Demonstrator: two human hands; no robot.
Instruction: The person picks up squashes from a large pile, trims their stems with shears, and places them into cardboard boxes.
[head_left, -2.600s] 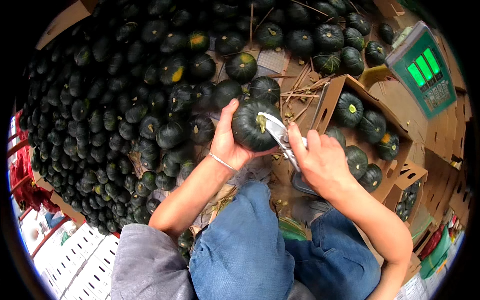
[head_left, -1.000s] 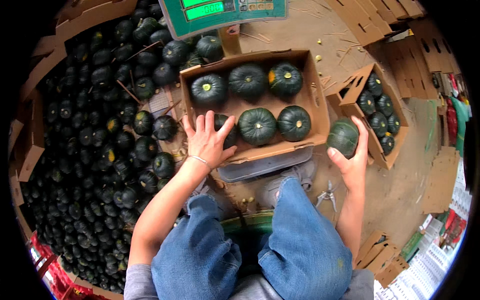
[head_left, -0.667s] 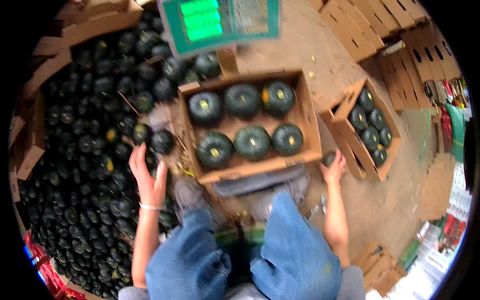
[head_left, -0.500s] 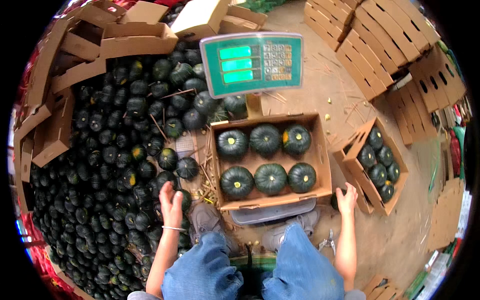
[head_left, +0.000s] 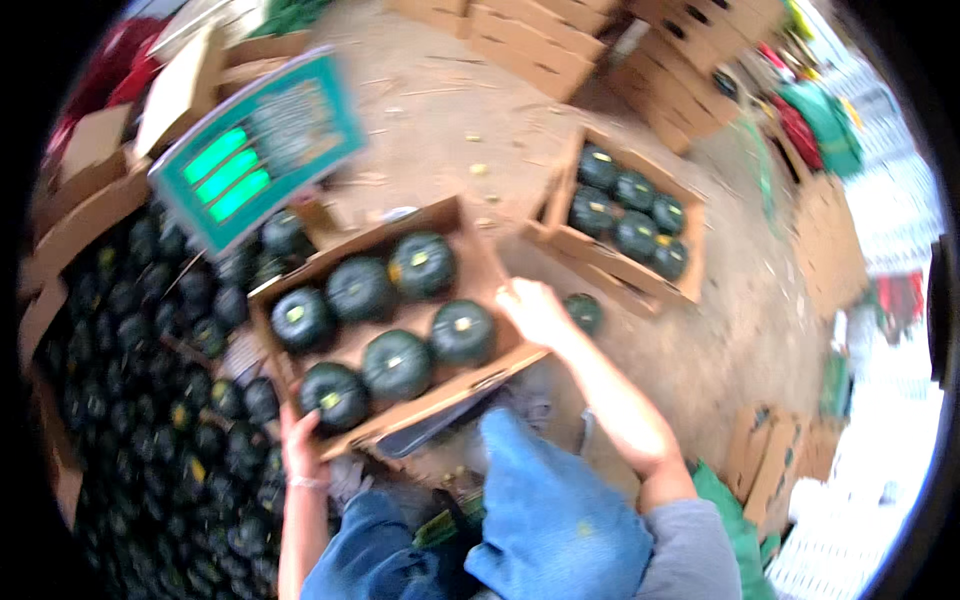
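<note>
1. Left hand and right hand, formerly clear, have come onto the carton; as far as blur lets me judge, they pinch its opposite ends.
2. It sits before my knees, six squashes probably making it heavy, cardboard bendy; I'd grip low.
3. Scale display blocks beyond; second carton and loose squash crowd right.

No readable text; blurry scale display
</note>
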